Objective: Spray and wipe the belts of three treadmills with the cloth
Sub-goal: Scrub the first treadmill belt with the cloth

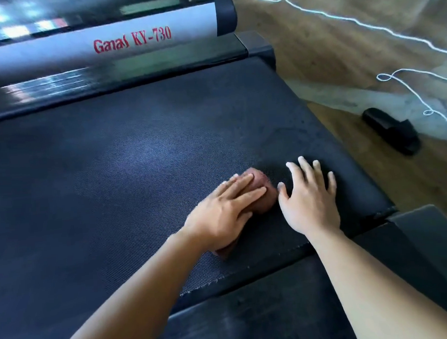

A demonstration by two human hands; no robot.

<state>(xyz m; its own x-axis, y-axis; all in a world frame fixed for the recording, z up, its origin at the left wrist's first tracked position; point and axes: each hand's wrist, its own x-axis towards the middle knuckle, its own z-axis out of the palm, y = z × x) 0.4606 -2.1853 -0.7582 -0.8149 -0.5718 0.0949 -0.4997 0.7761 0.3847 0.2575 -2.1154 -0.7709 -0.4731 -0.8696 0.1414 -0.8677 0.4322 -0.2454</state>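
Two flat hands low on the treadmill belt (pixel 112 163), the left pressing the cloth.

Nearest, at 6 o'clock, lies the black side rail (pixel 252 311), which both forearms cross. The left hand (pixel 219 211) lies palm-down on the brown cloth (pixel 264 197), fingers straight toward 2 o'clock, pressing rather than clutching. Just beside the cloth at 3 o'clock, the right hand (pixel 311 203) rests on the belt, fingers spread, grasping nothing. The belt's end edge runs close at 3 o'clock of that hand; broad belt lies open toward 9 and 11 o'clock. Farther, at 12 o'clock, is the grey rail (pixel 105 45) with red lettering; at 2 o'clock a black slipper (pixel 392 131) sits on the floor (pixel 340 44).
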